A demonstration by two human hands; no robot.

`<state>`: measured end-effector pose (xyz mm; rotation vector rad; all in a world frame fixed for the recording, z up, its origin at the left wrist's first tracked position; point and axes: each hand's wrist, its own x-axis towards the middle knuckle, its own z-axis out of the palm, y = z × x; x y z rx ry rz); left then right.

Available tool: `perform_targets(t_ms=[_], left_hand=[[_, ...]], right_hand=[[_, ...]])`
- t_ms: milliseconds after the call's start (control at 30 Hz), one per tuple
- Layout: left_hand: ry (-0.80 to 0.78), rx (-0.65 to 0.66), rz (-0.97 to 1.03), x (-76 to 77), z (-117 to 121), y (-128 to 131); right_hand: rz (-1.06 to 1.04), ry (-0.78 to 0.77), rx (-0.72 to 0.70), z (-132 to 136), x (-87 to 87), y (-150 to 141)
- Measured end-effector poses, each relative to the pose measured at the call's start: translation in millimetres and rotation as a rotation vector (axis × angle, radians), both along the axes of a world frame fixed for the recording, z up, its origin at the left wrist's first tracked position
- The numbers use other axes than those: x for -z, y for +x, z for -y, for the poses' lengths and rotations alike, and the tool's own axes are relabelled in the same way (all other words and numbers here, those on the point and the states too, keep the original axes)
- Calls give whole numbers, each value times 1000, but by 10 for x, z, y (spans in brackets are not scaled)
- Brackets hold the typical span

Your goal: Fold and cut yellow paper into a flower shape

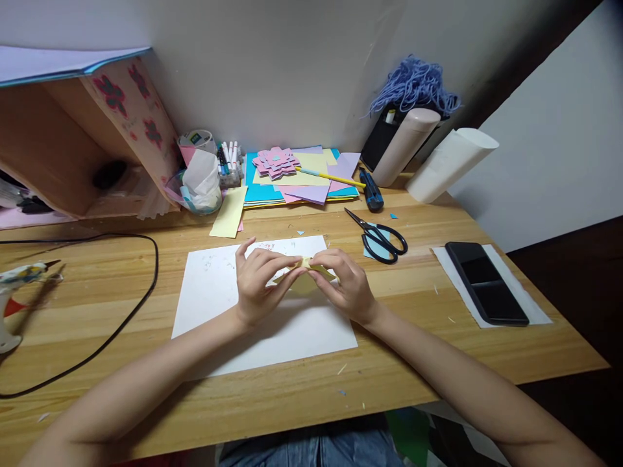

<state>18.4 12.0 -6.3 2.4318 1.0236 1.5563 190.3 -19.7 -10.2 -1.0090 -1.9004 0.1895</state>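
Between both hands is a small piece of yellow paper [305, 263], folded, held above a white sheet [214, 311]. My left hand [263, 282] pinches its left side between thumb and fingers, with the little finger raised. Opposite it, my right hand [343, 285] pinches the right side in the same way. The fingertips nearly meet and cover much of the paper. Faint marks show on the white sheet beneath. Black-handled scissors [377, 237] lie to the right of my right hand, partly on a light blue paper piece [384, 241].
At the back, a pink paper flower [276, 162] lies on stacked coloured paper [253, 194], beside a box cutter [371, 189]. A glue gun [14, 285] and its black cord [156, 259] are at left. A phone [487, 282] lies right. A cardboard box [160, 149] stands back left.
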Motion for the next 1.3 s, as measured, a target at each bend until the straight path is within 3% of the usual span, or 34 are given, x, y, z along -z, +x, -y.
perform_targets(t_ms=[533,1067,1300], left_hand=[[171,-13,-74,2,-38,-14],[119,35,-127,-30,-31,-3],[0,160,-116,-13,-23,9]], right_hand=[[-18,-2,-30,2,15,10],[-33,-18,-52,6,-11,7],[-30,-31,-49,7,6,15]])
